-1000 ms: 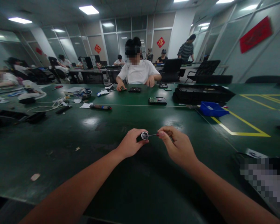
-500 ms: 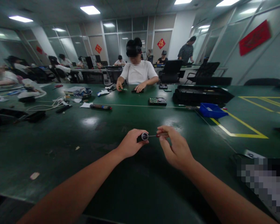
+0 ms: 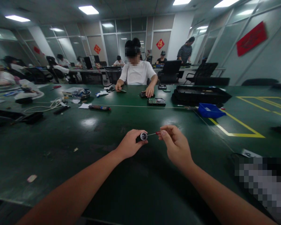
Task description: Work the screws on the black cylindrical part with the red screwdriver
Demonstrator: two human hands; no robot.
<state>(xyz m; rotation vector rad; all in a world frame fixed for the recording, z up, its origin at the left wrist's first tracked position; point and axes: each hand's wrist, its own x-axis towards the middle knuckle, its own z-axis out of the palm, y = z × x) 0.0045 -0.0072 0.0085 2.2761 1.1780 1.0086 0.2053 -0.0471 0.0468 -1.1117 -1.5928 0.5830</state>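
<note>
My left hand point(image 3: 130, 144) is closed around a small black cylindrical part point(image 3: 143, 136) with a round silver end face turned to the right. My right hand point(image 3: 175, 145) pinches a small screwdriver point(image 3: 154, 133) with a red handle; its thin metal shaft points left and its tip touches the silver end face. Both hands hover just above the dark green table point(image 3: 103, 131), close together at the centre of the view.
Across the table a person in a white shirt point(image 3: 137, 72) handles small parts, with a circuit board point(image 3: 156, 101) nearby. A long black case point(image 3: 199, 93) and a blue tray point(image 3: 211, 110) lie far right. Cables and tools clutter the far left. Yellow floor-style lines point(image 3: 239, 128) mark the right.
My hands stay nearly in place; the right hand has turned slightly around the screwdriver. The person opposite has moved a hand to the right on the table.
</note>
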